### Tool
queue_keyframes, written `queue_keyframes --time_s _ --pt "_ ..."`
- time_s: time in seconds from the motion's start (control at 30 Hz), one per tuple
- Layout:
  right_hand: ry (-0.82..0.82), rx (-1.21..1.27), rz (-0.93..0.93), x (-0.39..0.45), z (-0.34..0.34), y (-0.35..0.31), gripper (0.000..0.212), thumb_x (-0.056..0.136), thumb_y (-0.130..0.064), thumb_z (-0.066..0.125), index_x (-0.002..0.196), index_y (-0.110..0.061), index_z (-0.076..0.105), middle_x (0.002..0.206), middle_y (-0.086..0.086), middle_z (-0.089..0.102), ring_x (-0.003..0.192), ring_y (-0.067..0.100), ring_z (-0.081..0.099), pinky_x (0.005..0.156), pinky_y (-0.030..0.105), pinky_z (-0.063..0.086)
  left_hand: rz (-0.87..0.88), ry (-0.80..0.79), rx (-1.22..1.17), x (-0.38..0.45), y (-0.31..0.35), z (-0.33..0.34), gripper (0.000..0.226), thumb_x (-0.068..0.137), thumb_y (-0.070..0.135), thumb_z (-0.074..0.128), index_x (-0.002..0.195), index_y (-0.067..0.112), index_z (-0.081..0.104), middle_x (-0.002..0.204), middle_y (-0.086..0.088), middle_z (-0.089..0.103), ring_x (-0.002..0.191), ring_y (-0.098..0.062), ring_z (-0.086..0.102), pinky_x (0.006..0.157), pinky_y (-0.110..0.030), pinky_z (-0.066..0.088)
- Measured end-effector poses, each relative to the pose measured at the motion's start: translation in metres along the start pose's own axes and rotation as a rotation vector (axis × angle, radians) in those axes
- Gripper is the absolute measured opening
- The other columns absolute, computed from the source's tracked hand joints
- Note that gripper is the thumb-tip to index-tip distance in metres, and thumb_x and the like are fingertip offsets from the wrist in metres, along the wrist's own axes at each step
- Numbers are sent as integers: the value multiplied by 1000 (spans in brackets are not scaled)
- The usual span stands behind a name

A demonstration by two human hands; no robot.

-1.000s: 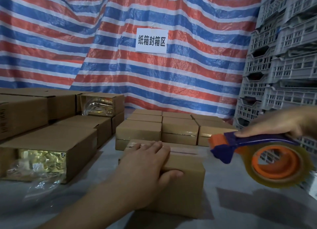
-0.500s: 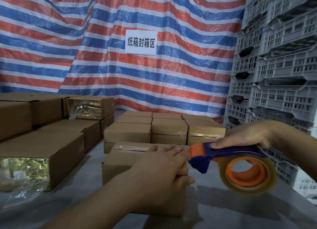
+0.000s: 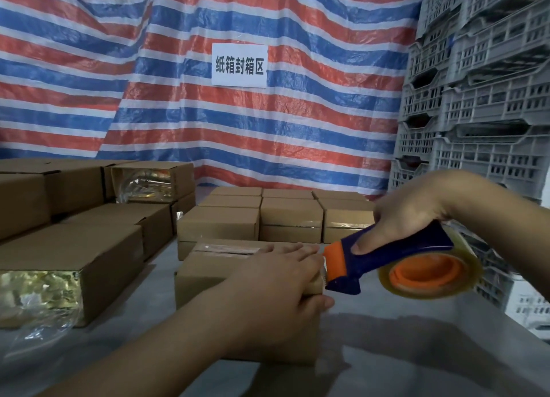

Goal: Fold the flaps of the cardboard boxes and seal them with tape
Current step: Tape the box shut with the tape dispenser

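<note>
Change since 1 s ago: the tape dispenser [image 3: 395, 265] has travelled from well right of the cardboard box [image 3: 238, 280] to its right end, and the orange nose now touches the top right edge beside my left fingertips [image 3: 309, 255]. I read this as the start of a tape pass along the top seam; flaps look already folded flat. The box sits near the front-centre of the grey tabletop [image 3: 416, 352], the sealed boxes behind it twd the back edge. Left hand [image 3: 276, 301] stays spread flat on the box top, thumb hooked down the near face, pressing the flaps shut. Right hand [image 3: 413, 218] grips the dispenser handle, fingers wrapped, thumb on the blue side. Count, largest first: crate stacks [image 3: 482, 105] at the right edge, approx 2 columns; unsealed boxes [image 3: 68, 265] at the left edge, at least 5, 2 showing gold contents; sealed boxes [image 3: 290, 218], 6 visible tops; 1 dispenser; 1 wall sign [image 3: 239, 65].
</note>
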State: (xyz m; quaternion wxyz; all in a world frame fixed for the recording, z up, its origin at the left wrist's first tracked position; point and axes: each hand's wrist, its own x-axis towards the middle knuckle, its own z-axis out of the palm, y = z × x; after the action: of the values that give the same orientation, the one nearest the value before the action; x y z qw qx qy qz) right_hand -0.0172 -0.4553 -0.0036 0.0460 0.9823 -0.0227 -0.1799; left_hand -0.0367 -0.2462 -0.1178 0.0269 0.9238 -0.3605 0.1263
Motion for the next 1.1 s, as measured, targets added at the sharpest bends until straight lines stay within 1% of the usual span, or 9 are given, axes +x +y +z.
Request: queue_keyframes --time_s 0.2,0.4,0.57,0.7,0.8,0.83,0.9,0.97,1.1 --pt "48 -384 121 18 29 -10 56 78 -74 62 85 -18 60 90 -2 64 77 16 61 69 31 50 0 -40 18 0 -1 0 64 97 61 34 153 32 19 163 10 11 149 -9 7 122 -42 9" --pt "570 -26 91 57 113 21 50 86 -73 50 69 -26 47 71 -10 51 63 6 50 57 25 41 7 -10 37 -1 1 3 61 98 60 33 152 35 19 163 9 10 149 -11 7 119 -39 6" --pt "618 71 186 68 155 17 50 86 -76 47 94 -28 57 70 -12 43 62 5 47 51 22 33 2 -21 18 -2 1 0 59 98 59 33 151 35 21 163 9 11 149 -12 7 119 -42 8" --pt "726 57 186 47 139 6 64 85 -83 25 83 -25 52 76 -8 54 71 13 56 65 29 44 -4 -16 25 -1 3 -2 60 98 59 36 151 35 22 163 7 12 149 -13 8 122 -46 12" --pt "928 678 -180 21 114 -26 48 95 -67 21 107 -38 56 101 -21 60 100 1 57 81 14 41 3 -10 31 -1 4 -2 62 96 61 38 150 34 24 163 7 14 149 -13 11 121 -47 14" --pt "875 999 -299 16 106 -41 42 98 -63 23 116 -43 55 111 -26 59 106 -6 53 88 10 38 0 1 13 -2 4 -3 64 95 62 39 150 34 25 162 7 17 148 -13 15 121 -45 16" --pt "627 1530 -353 14 97 -71 44 103 -54 28 135 -34 50 130 -11 56 108 4 51 95 20 37 -15 39 -68 -2 1 -4 70 91 62 46 149 32 23 153 7 37 138 -13 36 116 -42 31" --pt "405 1746 -323 15 103 -93 46 102 -55 31 131 -27 53 127 0 56 103 11 54 91 26 40 -26 71 -200 -1 -3 -6 82 87 56 55 151 31 11 130 8 57 111 -7 54 96 -31 48" --pt "350 1820 -345 22 123 -104 42 97 -61 40 113 -30 64 107 1 72 99 12 67 90 34 50 -61 32 -357 1 -9 -9 102 83 44 65 154 32 -8 117 13 58 92 0 55 71 -10 41"
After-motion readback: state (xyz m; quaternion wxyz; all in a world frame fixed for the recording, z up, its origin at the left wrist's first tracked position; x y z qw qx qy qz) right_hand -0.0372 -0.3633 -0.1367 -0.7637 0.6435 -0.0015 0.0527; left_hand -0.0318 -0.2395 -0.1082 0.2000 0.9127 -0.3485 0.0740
